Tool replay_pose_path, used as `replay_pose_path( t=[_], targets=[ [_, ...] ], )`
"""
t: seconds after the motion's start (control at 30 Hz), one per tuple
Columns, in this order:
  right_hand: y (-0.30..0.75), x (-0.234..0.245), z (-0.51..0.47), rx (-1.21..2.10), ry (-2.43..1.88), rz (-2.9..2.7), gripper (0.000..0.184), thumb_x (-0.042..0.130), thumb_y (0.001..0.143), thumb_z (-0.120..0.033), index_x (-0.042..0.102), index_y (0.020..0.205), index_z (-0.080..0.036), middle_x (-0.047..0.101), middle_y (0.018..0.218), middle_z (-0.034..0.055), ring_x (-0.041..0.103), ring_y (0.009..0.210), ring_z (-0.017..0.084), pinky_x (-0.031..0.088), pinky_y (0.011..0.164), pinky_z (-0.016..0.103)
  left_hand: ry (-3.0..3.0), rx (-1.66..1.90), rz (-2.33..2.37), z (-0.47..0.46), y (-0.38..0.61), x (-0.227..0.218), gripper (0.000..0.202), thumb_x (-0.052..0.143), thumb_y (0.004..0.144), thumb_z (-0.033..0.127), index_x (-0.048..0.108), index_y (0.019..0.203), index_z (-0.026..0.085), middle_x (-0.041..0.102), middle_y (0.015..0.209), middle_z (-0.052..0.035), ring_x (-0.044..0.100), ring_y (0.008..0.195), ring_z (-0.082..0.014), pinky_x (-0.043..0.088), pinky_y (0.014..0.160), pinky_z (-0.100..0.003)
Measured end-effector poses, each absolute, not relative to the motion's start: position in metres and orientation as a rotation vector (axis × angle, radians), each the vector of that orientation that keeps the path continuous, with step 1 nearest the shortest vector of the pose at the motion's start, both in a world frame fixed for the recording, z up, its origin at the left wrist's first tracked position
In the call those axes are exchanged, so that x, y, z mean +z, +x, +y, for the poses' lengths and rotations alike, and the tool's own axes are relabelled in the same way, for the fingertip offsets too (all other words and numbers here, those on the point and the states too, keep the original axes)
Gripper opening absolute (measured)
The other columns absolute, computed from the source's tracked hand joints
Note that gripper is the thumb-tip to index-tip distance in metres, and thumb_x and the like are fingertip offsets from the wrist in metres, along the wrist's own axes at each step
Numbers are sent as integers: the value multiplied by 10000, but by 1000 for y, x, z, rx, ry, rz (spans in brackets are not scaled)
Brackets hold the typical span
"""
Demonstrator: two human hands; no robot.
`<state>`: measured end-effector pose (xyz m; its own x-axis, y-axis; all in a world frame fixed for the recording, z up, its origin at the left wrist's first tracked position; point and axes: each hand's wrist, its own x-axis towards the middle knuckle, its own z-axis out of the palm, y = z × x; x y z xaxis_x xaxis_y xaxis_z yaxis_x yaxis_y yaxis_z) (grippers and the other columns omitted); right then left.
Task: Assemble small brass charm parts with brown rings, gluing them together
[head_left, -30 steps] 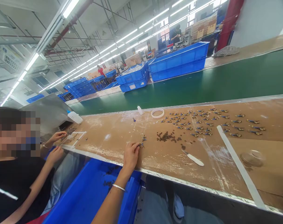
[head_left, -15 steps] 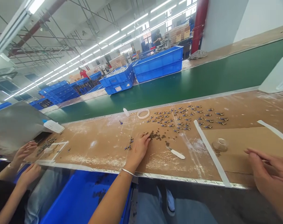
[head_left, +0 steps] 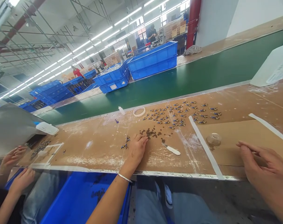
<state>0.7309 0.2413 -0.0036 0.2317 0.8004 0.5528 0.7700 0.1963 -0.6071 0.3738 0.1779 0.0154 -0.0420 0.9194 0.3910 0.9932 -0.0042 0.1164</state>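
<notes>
My left hand (head_left: 136,149) rests palm down on the brown cardboard worktop (head_left: 104,146), its fingertips touching the near edge of a pile of small dark round parts (head_left: 153,133). A couple of small blue-and-gold pieces (head_left: 124,144) lie just left of it. My right hand (head_left: 265,174) hovers at the front right over the worktop edge, fingers loosely curled, nothing visible in it. A white-handled knife (head_left: 172,150) lies right of my left hand. Several finished blue-and-gold pieces (head_left: 178,113) are laid out in rows farther back.
A tape ring (head_left: 139,111), a small white bottle (head_left: 121,110) and a clear cup (head_left: 213,139) sit on the worktop. A green conveyor belt (head_left: 178,84) runs behind. A co-worker's hands (head_left: 11,155) work at the far left. A blue bin (head_left: 80,199) sits below the worktop edge.
My left hand slid right from the small pieces to the edge of the dark parts pile. The view swung right, and my right hand came into view at the front right.
</notes>
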Motion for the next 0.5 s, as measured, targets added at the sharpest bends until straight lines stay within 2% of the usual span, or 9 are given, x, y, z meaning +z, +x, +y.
replay_pose_path(
  t=[0.5],
  targets=[
    [734, -11, 246, 1, -1464, -1528, 348, 498, 907, -390, 742, 925, -141, 750, 893, 87, 709, 836, 203, 516, 757, 261, -2049, -293, -1892, 165, 402, 16, 229, 510, 951, 190, 669, 787, 209, 649, 845, -73, 538, 846, -239, 395, 761, -391]
  ],
)
